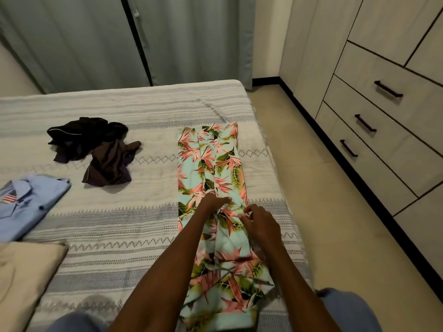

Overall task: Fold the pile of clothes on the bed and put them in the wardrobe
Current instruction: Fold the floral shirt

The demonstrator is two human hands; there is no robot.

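Floral garment [211, 164] on bed [124, 224], both hands touching.

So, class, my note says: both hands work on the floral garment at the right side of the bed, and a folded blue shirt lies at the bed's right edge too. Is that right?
One detail is wrong. In the head view the folded blue shirt lies at the left edge of the bed, not the right. Both the left hand and right hand do work on the floral garment at the right side.
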